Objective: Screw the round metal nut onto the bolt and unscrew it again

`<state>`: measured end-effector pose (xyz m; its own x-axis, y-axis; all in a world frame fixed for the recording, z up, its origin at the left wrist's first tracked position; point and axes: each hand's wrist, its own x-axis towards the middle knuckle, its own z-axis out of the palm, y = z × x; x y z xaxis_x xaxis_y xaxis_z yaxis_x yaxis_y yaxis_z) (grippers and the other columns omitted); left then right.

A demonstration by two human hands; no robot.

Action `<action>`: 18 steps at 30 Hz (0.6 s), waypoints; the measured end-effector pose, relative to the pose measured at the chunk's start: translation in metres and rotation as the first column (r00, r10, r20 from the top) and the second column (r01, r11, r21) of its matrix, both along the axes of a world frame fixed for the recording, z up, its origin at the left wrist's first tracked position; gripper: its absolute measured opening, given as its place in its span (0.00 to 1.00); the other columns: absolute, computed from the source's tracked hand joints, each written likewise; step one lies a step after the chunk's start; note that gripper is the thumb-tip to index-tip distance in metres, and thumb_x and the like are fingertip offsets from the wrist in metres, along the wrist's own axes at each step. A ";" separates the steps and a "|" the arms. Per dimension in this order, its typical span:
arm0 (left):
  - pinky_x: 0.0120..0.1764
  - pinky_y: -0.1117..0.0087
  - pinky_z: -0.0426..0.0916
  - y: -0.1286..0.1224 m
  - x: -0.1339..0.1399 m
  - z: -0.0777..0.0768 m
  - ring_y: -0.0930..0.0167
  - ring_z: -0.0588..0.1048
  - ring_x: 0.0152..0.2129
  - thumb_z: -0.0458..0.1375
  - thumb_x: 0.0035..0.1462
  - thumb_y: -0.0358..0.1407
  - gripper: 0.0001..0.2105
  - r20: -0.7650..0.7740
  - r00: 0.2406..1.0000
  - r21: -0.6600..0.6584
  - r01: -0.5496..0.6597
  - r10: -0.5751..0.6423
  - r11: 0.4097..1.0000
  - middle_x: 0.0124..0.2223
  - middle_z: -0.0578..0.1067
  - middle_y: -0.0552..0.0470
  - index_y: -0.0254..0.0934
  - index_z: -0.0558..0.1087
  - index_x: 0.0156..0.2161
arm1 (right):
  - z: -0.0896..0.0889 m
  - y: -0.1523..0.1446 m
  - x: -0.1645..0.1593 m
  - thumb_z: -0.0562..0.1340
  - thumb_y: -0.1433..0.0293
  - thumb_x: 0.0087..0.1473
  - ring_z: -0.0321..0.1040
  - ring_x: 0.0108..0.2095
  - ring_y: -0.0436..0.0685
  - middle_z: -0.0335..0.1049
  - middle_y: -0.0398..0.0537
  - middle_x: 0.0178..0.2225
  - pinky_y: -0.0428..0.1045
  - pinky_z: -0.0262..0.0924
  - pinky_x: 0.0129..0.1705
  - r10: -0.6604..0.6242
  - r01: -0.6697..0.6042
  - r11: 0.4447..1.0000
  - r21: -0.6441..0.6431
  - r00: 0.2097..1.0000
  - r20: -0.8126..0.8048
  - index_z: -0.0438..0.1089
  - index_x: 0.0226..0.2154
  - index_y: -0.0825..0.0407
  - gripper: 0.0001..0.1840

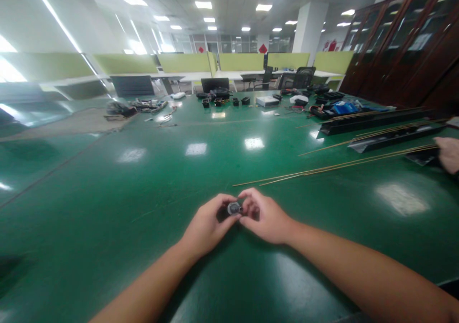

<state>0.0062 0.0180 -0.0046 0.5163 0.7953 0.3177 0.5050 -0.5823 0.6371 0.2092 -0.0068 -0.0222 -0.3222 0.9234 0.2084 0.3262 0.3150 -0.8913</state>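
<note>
Grey part (234, 209), pinched by the left hand (207, 223) — by the right hand (269, 218), I can't tell — wants steady, level support.

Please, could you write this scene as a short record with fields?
Left: left hand holding a small round part
Right: right hand with fingertips at the part's side; grip unclear
Surface: glossy green tabletop
Beyond, rightward: thin rods, dark channels
Far side: white box
Other person: a co-worker's hand, right edge
</note>
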 end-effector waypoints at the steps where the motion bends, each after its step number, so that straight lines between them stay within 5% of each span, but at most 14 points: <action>1: 0.42 0.68 0.71 0.000 0.000 0.000 0.69 0.76 0.37 0.60 0.58 0.36 0.11 0.000 1.000 0.013 -0.001 0.001 1.000 0.42 0.76 0.50 0.39 0.71 0.46 | 0.000 0.000 0.000 0.64 0.73 0.51 0.68 0.30 0.49 0.71 0.42 0.36 0.45 0.62 0.33 -0.004 0.004 1.000 0.002 1.000 -0.009 0.60 0.51 0.48 0.25; 18: 0.45 0.67 0.71 0.000 0.001 0.003 0.67 0.74 0.41 0.60 0.58 0.36 0.12 -0.001 1.000 0.114 0.024 -0.024 0.993 0.44 0.76 0.48 0.40 0.73 0.48 | 0.008 0.001 0.001 0.66 0.71 0.49 0.68 0.37 0.54 0.72 0.45 0.38 0.49 0.63 0.41 -0.122 0.118 0.987 0.108 0.992 0.029 0.69 0.42 0.51 0.16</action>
